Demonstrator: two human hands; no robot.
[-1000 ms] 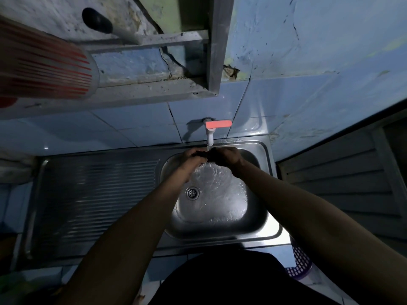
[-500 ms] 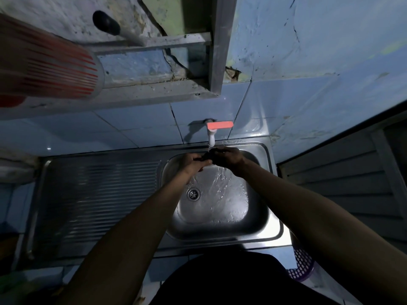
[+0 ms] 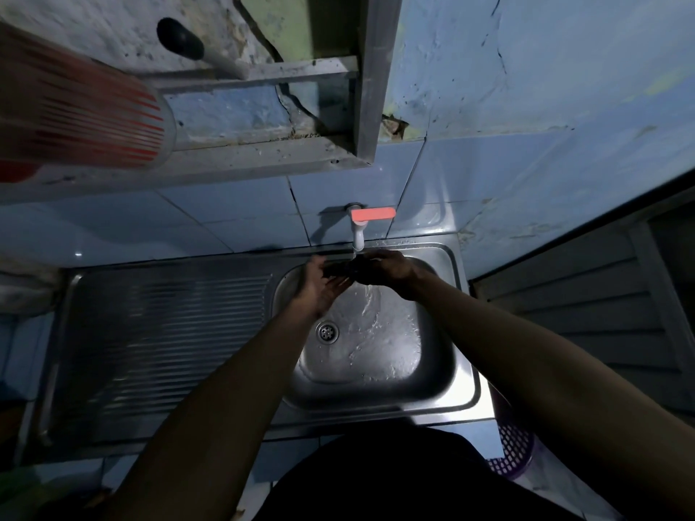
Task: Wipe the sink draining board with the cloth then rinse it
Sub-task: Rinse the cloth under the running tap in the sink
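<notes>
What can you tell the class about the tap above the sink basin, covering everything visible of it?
The white plastic-looking tap with a flat orange-red lever projects from the pale blue tiled wall over the back rim of the stainless steel sink basin. Its lever points to the right; its short spout points down. Water runs from it onto the dark cloth held beneath by the left hand and right hand. Neither hand touches the tap.

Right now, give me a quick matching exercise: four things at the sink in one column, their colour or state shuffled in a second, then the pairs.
Things:
1. tap handle
2. cloth
3. draining board
4. basket

Colour or state:
A. dark, held under running water
B. ridged bare steel
C. red-orange
D. purple mesh

Pairs: 1-C, 2-A, 3-B, 4-D
</notes>
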